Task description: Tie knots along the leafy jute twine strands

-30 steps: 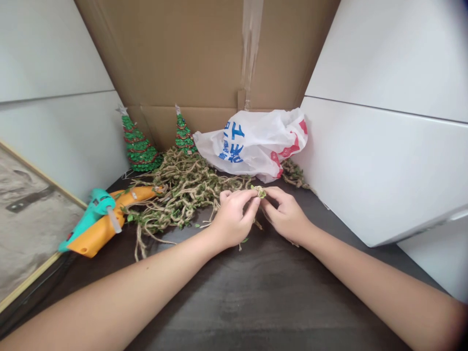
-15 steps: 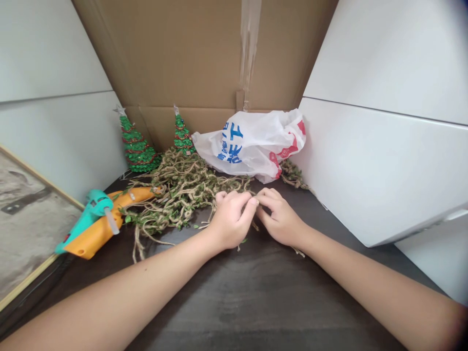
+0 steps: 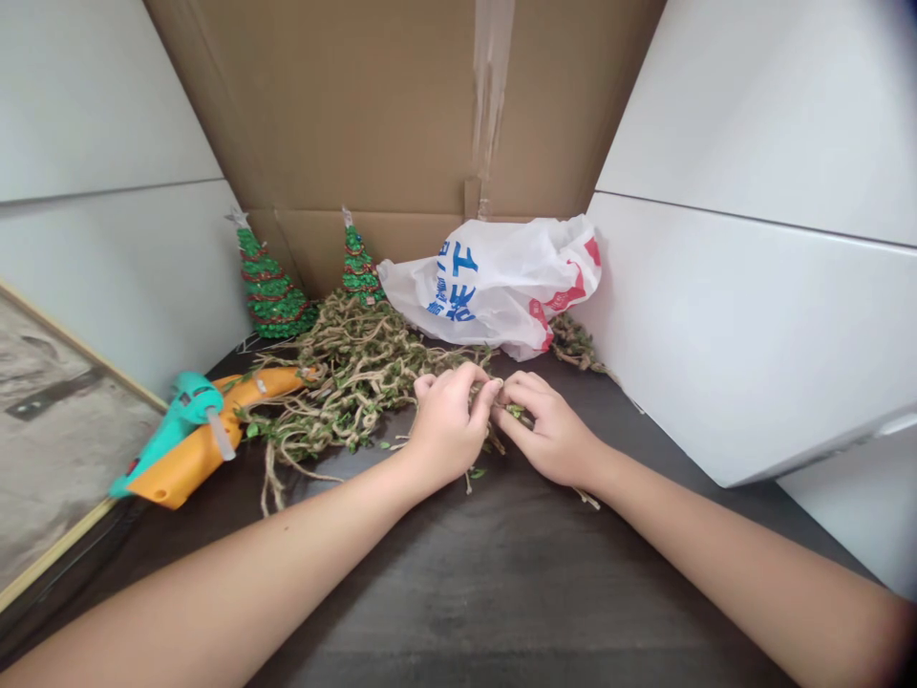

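My left hand [image 3: 448,425] and my right hand [image 3: 548,430] meet fingertip to fingertip over the dark table [image 3: 501,573]. Both pinch a short piece of jute twine with small green leaves [image 3: 513,412], which shows only between the fingers. Its loose ends trail under my hands. Just behind and to the left of my left hand lies a tangled heap of the same leafy twine [image 3: 351,377].
An orange and teal glue gun [image 3: 193,435] lies at the left. Two small green trees [image 3: 268,282] [image 3: 358,260] stand at the back, before a cardboard wall [image 3: 387,105]. A white plastic bag [image 3: 494,282] lies behind my hands. White panels close both sides.
My hands have dropped a little toward the table and drawn closer together. The leafy bit, held up in plain sight a second ago, is now mostly tucked between my fingers.
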The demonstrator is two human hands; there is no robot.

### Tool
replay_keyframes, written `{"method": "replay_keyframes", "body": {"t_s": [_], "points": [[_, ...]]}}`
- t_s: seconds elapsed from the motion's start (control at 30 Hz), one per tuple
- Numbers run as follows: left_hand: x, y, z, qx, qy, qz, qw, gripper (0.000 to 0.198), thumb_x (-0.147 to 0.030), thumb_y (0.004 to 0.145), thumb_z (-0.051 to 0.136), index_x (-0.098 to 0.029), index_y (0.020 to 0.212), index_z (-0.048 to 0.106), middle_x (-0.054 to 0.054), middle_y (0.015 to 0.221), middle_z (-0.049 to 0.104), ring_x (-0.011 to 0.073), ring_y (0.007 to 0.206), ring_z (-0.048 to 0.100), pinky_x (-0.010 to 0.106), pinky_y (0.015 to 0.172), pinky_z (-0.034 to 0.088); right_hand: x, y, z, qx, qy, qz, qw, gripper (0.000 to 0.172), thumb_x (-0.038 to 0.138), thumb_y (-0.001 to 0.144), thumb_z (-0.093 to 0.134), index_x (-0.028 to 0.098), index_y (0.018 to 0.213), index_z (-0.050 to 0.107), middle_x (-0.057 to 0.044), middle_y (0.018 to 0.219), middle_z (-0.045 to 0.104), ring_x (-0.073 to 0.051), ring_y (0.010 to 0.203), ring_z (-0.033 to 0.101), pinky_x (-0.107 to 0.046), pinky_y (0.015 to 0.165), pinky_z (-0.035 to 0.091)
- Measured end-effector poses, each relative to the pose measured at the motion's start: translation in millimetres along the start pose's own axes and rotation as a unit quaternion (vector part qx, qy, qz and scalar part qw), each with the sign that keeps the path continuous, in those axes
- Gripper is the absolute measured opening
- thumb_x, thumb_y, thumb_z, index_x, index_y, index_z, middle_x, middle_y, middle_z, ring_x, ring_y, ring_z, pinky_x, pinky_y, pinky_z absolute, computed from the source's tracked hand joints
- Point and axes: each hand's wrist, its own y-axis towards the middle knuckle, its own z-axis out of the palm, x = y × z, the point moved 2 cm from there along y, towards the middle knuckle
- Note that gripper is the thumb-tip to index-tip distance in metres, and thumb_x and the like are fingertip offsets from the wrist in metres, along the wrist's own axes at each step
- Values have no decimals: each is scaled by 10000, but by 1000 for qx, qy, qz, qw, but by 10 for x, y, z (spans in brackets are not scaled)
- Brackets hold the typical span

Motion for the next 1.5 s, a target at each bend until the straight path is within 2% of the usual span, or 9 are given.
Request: {"method": "replay_keyframes", "body": {"t_s": [0.2, 0.5, 0.6, 0.73, 0.83, 1.1, 1.27, 1.4, 1.5], "points": [[17, 14, 7, -4, 16, -10, 1000, 185, -325, 1012, 465, -209, 923, 578, -13, 887, 693, 191, 902, 625, 400, 910, 282, 41, -21, -36, -33, 79, -24, 996, 231, 266, 1007, 458, 203, 793, 518, -21, 832, 512, -168, 806, 506, -330, 773, 433], [10, 3, 6, -12, 59, -22, 998, 226, -369, 1009, 463, -221, 917, 607, 14, 916, 706, 226, 955, 605, 421, 906, 289, -42, -12, -97, -169, 66, 42, 982, 233, 312, 1009, 459, 211, 815, 540, -17, 789, 557, -174, 771, 541, -324, 749, 437], [3, -10, 2, -35, 67, -16, 997, 159, -302, 976, 502, -234, 1065, 615, 37, 1116, 701, 251, 1106, 563, 425, 942, 295, -59, -1, -52, -119, 11, 39, 992, 208, 294, 1000, 462, 211, 835, 558, -32, 833, 585, -188, 805, 558, -342, 764, 447], [-60, -54, 10, -15, 61, 79, 995, 364, -173, 943, 490, -233, 1300, 525, 50, 1338, 622, 222, 1248, 504, 397, 1015, 276, -60, 0, 27, -8, -78, 20, 997, 159, 243, 985, 460, 216, 923, 604, -60, 957, 628, -228, 928, 585, -396, 830, 448], [-85, -79, 24, 24, 72, 106, 991, 321, -209, 999, 416, -216, 1302, 522, 59, 1315, 645, 214, 1189, 546, 405, 996, 273, -37, -13, 25, -15, -61, -9, 998, 172, 217, 993, 437, 219, 1014, 607, -73, 1023, 632, -231, 992, 587, -419, 888, 449], [-15, -44, 44, 16, 98, 53, 994, 320, -265, 1048, 315, -223, 1242, 566, 66, 1175, 711, 231, 1067, 571, 428, 922, 285, -53, -25, -2, -112, 1, 6, 994, 216, 268, 956, 540, 228, 1169, 536, -82, 1090, 655, -226, 986, 626, -401, 891, 504], [34, -19, 43, -20, 101, 14, 995, 294, -244, 1039, 331, -233, 1165, 597, 56, 1158, 711, 237, 1068, 564, 435, 918, 283, -59, -10, -15, -113, 7, 23, 993, 130, 244, 948, 541, 216, 1062, 597, -65, 976, 677, -210, 877, 635, -375, 821, 528], [0, -19, 50, 40, 117, 30, 992, 287, -299, 1020, 391, -203, 868, 615, 48, 931, 715, 242, 953, 563, 431, 856, 290, -55, -16, -59, -154, 9, 21, 988, 119, 267, 963, 543, 216, 1009, 641, -56, 943, 687, -209, 887, 643, -363, 824, 527], [-53, -35, 22, 69, 67, 70, 993, 314, -308, 1021, 403, -198, 797, 594, 29, 863, 695, 219, 928, 557, 415, 850, 305, -56, -13, -66, -150, 30, 32, 988, 142, 276, 973, 536, 218, 1022, 656, -57, 986, 703, -212, 939, 656, -362, 859, 523]]}}
